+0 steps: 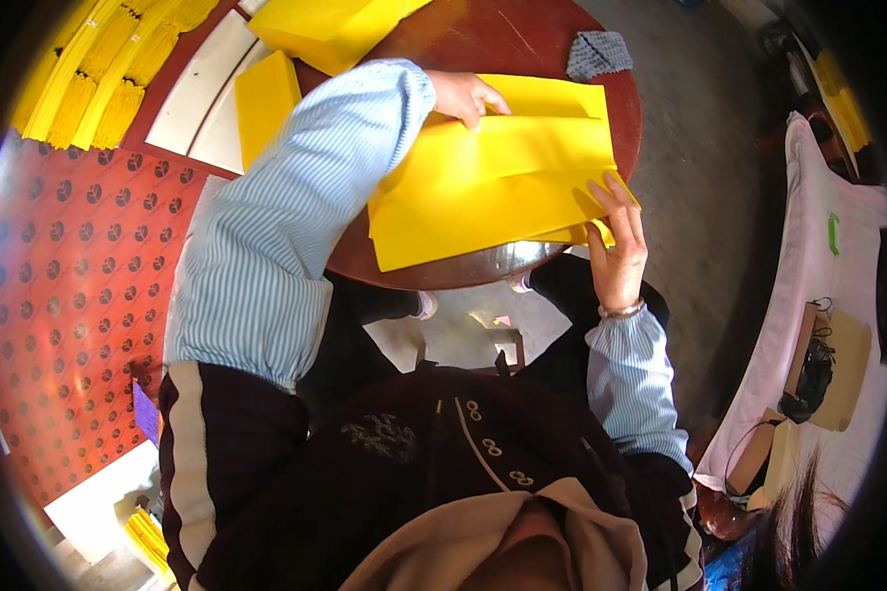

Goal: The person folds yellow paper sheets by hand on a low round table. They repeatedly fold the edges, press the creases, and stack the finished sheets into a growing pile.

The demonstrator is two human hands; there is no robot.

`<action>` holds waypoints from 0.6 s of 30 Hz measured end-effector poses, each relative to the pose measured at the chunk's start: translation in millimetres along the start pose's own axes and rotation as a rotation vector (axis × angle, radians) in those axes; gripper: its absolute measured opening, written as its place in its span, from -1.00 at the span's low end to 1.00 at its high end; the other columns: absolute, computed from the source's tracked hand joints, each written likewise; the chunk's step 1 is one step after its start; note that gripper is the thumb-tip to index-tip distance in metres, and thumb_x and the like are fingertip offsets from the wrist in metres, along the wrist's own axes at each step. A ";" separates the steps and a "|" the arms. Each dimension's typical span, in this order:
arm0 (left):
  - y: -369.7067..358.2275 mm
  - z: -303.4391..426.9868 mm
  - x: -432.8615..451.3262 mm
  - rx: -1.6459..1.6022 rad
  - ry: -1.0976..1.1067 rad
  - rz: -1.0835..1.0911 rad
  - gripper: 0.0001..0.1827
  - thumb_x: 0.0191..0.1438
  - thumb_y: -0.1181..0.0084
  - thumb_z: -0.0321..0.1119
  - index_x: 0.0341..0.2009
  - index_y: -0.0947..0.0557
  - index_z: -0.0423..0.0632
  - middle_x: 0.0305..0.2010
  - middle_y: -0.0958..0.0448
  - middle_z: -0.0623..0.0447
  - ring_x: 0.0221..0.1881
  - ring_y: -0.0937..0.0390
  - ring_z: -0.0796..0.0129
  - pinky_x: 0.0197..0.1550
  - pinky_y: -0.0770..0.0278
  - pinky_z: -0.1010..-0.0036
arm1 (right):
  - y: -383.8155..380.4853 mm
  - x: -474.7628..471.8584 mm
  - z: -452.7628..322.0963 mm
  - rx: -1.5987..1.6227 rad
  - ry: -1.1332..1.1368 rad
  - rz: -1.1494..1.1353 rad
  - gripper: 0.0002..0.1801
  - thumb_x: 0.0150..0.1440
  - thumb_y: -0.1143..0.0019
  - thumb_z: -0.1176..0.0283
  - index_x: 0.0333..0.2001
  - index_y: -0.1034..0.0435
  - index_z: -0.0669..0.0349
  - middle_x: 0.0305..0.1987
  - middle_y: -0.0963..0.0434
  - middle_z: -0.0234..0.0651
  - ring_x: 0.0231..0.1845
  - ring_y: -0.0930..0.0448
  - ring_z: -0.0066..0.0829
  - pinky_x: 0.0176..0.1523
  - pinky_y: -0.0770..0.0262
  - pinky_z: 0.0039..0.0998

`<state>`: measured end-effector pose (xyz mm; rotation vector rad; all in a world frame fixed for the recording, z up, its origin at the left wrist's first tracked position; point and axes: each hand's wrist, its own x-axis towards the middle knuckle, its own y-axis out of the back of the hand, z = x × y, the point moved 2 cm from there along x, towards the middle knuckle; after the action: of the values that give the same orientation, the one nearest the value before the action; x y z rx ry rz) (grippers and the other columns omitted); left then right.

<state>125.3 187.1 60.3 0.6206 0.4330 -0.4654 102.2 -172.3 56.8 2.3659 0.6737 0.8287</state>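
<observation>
Large folded yellow paper sheets [488, 192] lie on a round, dark red tabletop [517, 37] in front of me. A raised fold runs across the upper part, and the edge of a lower layer shows at the bottom right. My left hand [467, 97] reaches over the far edge, with thumb and index finger apart and touching the paper near the fold. At the right edge, my right hand [621, 236] has its fingers over the top and its thumb by the lower layer, holding the corner. Striped sleeve covers [266, 251] are on both forearms.
A grey knitted cloth [599, 56] lies at the table's far right. Yellow paper pieces [332, 33] and a yellow block-like stack [267, 103] sit at the far left. Bundled yellow stacks [111, 74] are beyond. On the right, a pink-covered surface [776, 295] bears an open cardboard box [846, 369].
</observation>
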 end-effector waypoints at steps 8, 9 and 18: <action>11.4 6.4 13.3 0.159 0.048 0.148 -0.26 0.07 -0.24 -0.50 0.42 -0.47 -0.04 -0.14 -0.69 -0.05 -0.10 -0.61 0.26 0.23 -0.45 0.28 | -1.5 17.8 4.7 -0.478 0.269 0.059 -0.83 0.02 -0.47 0.43 -0.25 -0.70 0.03 -0.17 -0.69 -0.44 -0.17 -0.60 -0.34 -0.12 -0.44 -0.30; 9.4 7.4 13.7 0.192 0.071 0.185 -0.26 0.08 -0.24 -0.49 0.42 -0.47 -0.03 -0.09 -0.71 -0.09 -0.04 -0.63 0.23 0.27 -0.43 0.26 | -2.3 17.6 0.8 -0.503 0.279 0.050 -0.82 0.00 -0.49 0.40 -0.25 -0.70 0.01 -0.16 -0.68 -0.45 -0.16 -0.59 -0.36 -0.11 -0.40 -0.29; -105.8 4.7 -67.2 0.541 -0.278 0.730 -0.60 0.22 -0.26 -0.24 0.12 -0.65 -0.10 0.17 -0.59 -0.14 0.26 -0.48 -0.07 0.36 -0.40 0.11 | -0.4 35.9 0.8 -0.487 0.440 -0.194 -0.75 0.06 -0.39 0.48 -0.13 -0.59 0.14 0.24 -0.62 -0.27 0.36 -0.52 -0.15 0.48 -0.20 0.14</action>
<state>15.6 127.0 50.8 1.1568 -0.2094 0.0471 127.3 -150.6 70.5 1.6712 0.7544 1.2752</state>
